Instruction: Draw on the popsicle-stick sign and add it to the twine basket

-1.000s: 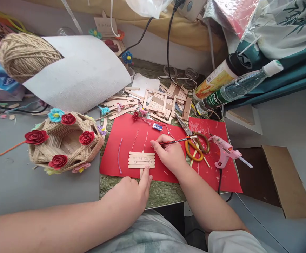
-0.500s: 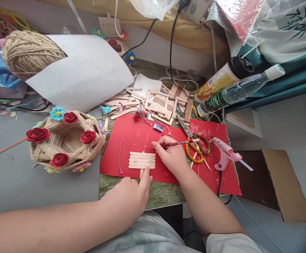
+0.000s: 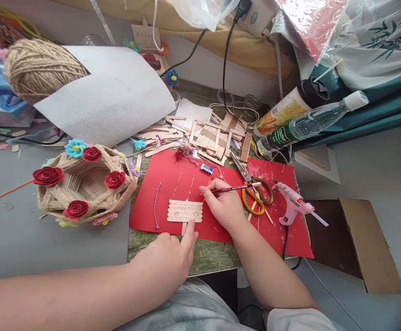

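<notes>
- Grips one pencil (image 3: 238, 187) in the right hand (image 3: 225, 204), just right of one stick sign (image 3: 185, 211), eraser end pointing rightward, long axis nearly crosswise.
- Touches the sign's lower edge with the index finger (image 3: 190, 228) of the left hand (image 3: 168, 253), other fingers curled.
- Shows the sign on red paper (image 3: 145, 202), with five slats crosswise, one stem (image 3: 184, 229) toward the body (image 3: 183, 312), two drawn stars (image 3: 196, 214).

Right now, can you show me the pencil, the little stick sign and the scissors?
Pencil (image 3: 237, 187), head view: on its shaft.
Little stick sign (image 3: 185, 211), head view: middle of its front.
Scissors (image 3: 246, 175), head view: blades, near the handles.
</notes>
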Demonstrator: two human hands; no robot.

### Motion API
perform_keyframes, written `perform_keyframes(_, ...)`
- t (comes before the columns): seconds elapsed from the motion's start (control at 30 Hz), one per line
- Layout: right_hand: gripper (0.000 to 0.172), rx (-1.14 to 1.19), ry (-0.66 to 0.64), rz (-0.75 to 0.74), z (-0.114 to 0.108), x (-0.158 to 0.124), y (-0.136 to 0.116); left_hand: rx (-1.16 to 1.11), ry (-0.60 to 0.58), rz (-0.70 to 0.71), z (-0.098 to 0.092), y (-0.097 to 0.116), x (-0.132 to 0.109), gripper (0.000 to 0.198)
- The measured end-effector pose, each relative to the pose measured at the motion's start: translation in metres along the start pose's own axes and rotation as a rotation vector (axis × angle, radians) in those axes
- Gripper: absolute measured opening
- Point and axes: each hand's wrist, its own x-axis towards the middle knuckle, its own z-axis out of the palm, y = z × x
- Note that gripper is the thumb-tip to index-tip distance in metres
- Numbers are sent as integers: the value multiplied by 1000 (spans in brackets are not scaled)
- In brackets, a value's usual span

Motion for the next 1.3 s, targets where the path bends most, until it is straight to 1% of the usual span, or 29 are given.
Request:
perform_keyframes(0.17, 30, 76, 15, 28, 1, 0, 5, -2, -1, 9, 2, 1, -1, 65)
perform_keyframes(0.27, 28, 91, 8, 15, 2, 0, 5, 17, -10, 19, 3, 1, -1, 66)
perform_keyframes(0.47, 29, 46, 15, 14, 2, 2, 3, 38, 5, 10, 0, 0, -1, 64)
perform_keyframes(0.6, 30, 28, 19, 13, 2, 1, 2, 61, -27, 21, -1, 0, 0, 62)
perform_keyframes(0.83, 31, 18, 14, 16, 2, 1, 2, -50, 7, -13, 1, 0, 1, 59)
perform_keyframes(1.03, 33, 103, 7, 76, 1, 2, 6, -33, 7, 0, 2, 1, -1, 62)
perform_keyframes(1.17, 32, 54, -3, 37, 0, 2, 4, -101, 12, -20, 3, 1, -1, 65)
perform_keyframes(1.3, 32, 36, -5, 0, 0, 2, 4, -44, -30, -11, 3, 1, -1, 63)
